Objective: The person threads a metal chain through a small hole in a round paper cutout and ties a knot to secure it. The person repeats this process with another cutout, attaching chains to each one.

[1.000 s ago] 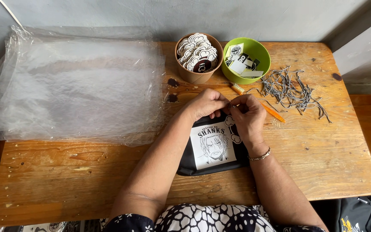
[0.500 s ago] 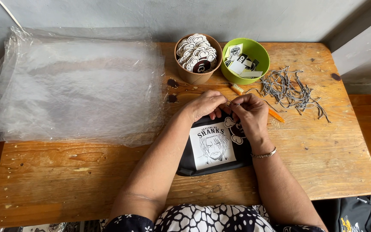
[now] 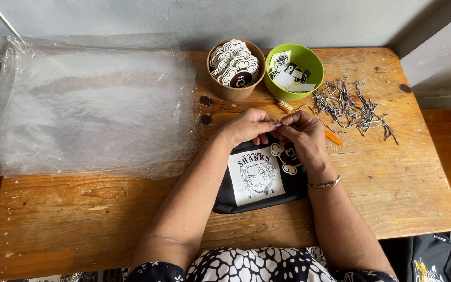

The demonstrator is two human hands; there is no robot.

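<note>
I see my left hand (image 3: 247, 127) and right hand (image 3: 303, 137) pinching together at the top edge of a flat black cloth pouch (image 3: 259, 180) on the wooden table (image 3: 408, 177); its long side runs left to right

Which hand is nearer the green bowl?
Right. The right hand sits just below the green bowl, over the black pouch; the left hand lies further left, below the brown cup.
</note>
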